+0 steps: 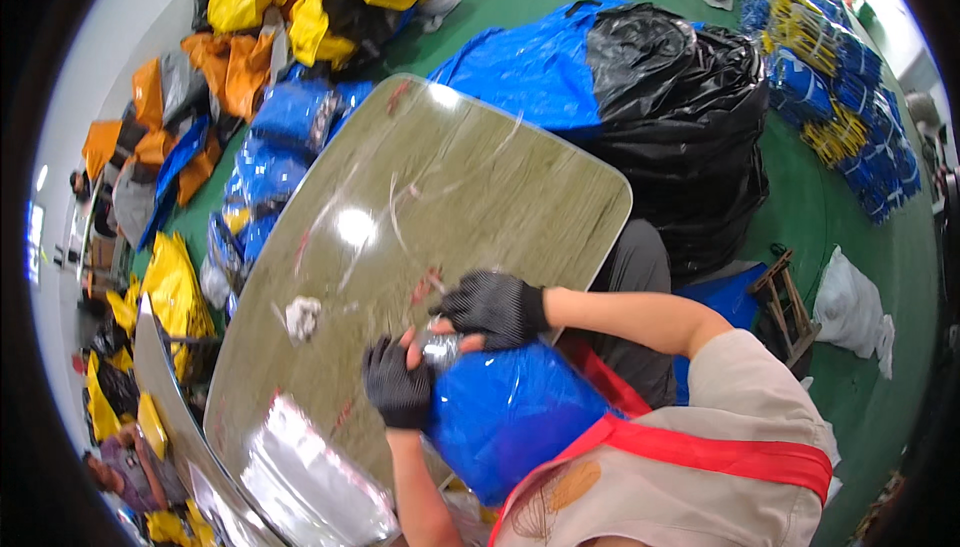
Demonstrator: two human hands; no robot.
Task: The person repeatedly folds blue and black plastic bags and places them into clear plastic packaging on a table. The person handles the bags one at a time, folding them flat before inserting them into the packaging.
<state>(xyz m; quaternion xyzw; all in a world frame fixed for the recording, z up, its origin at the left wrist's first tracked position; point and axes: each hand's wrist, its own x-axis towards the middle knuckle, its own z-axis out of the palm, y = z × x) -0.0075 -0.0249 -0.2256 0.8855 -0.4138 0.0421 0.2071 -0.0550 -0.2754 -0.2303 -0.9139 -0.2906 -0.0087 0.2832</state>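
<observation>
A bulging clear plastic bag packed with blue material (515, 407) rests against my front at the table's near edge. My left hand (400, 382), in a dark grey fingerless-tip glove, grips the left side of the bag's clear, shiny top end. On the other side of that end, my right hand (493, 309), gloved the same way, has its fingers closed on the plastic. Bare fingertips of both hands meet near the crumpled film between them. The glossy wood-grain table (470, 177) lies beneath and beyond my hands.
A crumpled white scrap (302, 318) and a stack of clear plastic sleeves (315, 477) lie on the table. Beyond it stands a large blue-and-black sack (680, 97). Blue and yellow bundles (835, 87) are piled at far right, a wooden stool (785, 307) nearer. A person (135, 467) sits at lower left.
</observation>
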